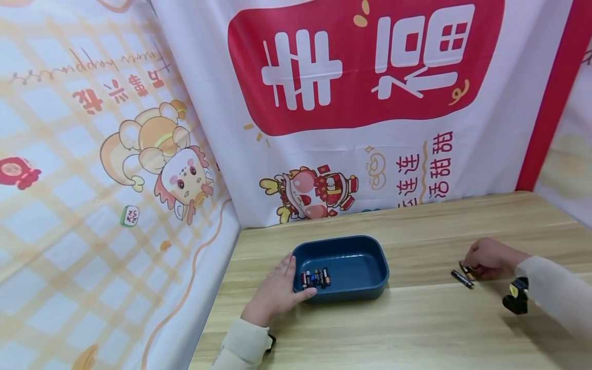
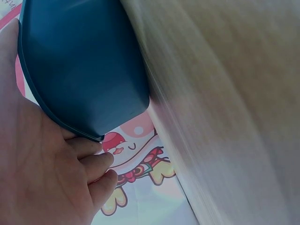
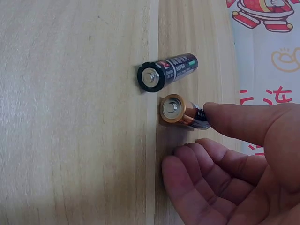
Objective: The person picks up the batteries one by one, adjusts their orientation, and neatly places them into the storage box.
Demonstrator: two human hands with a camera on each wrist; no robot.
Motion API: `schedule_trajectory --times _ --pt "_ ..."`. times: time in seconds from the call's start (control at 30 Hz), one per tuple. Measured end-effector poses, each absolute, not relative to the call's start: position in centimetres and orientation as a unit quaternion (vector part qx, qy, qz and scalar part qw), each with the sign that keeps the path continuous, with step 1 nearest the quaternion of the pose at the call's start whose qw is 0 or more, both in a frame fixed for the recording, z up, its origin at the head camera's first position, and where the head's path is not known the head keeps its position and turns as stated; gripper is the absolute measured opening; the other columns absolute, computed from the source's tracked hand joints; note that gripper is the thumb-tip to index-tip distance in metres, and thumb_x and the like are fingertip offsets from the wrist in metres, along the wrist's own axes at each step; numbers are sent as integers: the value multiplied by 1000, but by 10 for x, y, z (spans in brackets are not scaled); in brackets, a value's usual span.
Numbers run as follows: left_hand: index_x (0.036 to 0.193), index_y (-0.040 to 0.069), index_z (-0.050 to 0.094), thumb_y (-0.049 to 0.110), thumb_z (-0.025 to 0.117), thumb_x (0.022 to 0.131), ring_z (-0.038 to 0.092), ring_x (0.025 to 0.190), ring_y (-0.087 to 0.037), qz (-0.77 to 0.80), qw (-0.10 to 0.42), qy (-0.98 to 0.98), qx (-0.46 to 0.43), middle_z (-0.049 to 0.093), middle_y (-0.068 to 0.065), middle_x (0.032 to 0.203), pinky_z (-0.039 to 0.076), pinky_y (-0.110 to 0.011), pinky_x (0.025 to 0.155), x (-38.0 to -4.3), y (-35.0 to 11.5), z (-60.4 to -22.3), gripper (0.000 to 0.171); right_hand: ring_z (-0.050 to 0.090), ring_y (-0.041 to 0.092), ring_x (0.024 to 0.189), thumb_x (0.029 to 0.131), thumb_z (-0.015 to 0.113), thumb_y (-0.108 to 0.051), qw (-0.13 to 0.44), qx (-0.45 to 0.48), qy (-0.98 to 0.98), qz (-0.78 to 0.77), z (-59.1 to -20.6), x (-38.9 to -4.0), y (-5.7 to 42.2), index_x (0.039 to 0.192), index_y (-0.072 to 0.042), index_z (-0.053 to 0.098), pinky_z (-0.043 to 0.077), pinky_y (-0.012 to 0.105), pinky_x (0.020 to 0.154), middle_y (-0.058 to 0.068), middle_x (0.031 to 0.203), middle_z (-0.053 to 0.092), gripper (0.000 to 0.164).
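My left hand [image 1: 275, 290] holds the near left corner of a dark blue rectangular container [image 1: 386, 270]. Its thumb lies over the near rim, while the other fingers bend against the outer wall, as the left wrist view shows. Several small batteries [image 1: 316, 279] lie together at the container's left end. Off to the right, my right hand [image 1: 492, 259] is low over the table. One fingertip [image 3: 216, 115] touches the far end of a copper-and-black battery [image 3: 180, 110]; the other fingers are loosely bent, apart from it. Beside that battery lies a black one [image 3: 171, 72].
A light wood-grain table [image 1: 416, 329] carries everything. Behind it hangs a white cloth [image 1: 370, 149] with red printed patterns, and a patterned cloth [image 1: 92, 216] covers the left side. A small black device [image 1: 516, 297] sits at my right wrist.
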State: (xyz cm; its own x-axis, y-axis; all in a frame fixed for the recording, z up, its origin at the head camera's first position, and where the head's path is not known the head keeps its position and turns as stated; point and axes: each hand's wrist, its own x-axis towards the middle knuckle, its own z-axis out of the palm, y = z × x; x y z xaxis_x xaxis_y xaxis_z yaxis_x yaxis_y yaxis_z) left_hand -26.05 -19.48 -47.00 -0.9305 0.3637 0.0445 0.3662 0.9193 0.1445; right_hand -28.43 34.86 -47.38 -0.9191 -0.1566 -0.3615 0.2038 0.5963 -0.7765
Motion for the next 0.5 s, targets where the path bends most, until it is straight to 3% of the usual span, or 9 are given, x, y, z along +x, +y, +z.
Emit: schedule_trajectory --times 0.13,0.5 --pt "155 3 17 83 40 82 16 146 -28 -73 6 -980 -186 16 -14 160 22 -47 114 -260 -195 -471 111 54 16 60 90 65 -10 197 20 878 -435 -472 -284 345 75 -2 61 53 33 57 2 65 54 18" --pt "155 3 17 82 41 82 16 146 -28 -76 8 -980 -185 16 -14 160 23 -47 114 -258 -196 -469 110 58 22 69 91 63 -10 207 19 898 -388 -469 -292 337 90 1 65 54 36 62 8 77 60 11"
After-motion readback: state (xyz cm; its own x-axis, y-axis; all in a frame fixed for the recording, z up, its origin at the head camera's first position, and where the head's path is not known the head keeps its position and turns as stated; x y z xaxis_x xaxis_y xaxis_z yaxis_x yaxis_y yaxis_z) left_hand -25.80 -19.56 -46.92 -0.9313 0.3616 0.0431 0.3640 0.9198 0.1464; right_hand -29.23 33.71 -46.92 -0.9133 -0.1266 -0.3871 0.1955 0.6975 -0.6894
